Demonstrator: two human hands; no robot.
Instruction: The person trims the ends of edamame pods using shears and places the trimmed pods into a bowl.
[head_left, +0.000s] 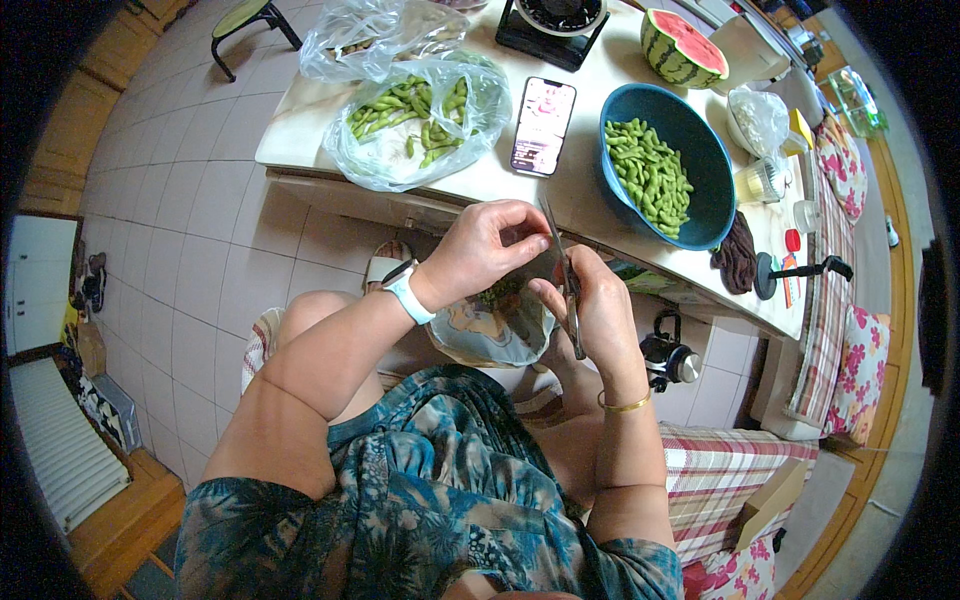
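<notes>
A pair of metal scissors is gripped in my right hand, blades pointing away from me. My left hand is curled close beside the blades, thumb and forefinger nearly meeting; whether a pod is between them I cannot tell. Below both hands is a bag-lined bin with dark green scraps inside. On the table, a clear plastic bag lies spread with green soybean pods in it. A blue plastic basin to the right holds a heap of pods.
On the marble-look table, a lit smartphone lies between bag and basin. Behind are another plastic bag, a portable stove and a cut watermelon. A dark cloth and phone stand sit right; a thermos flask stands below.
</notes>
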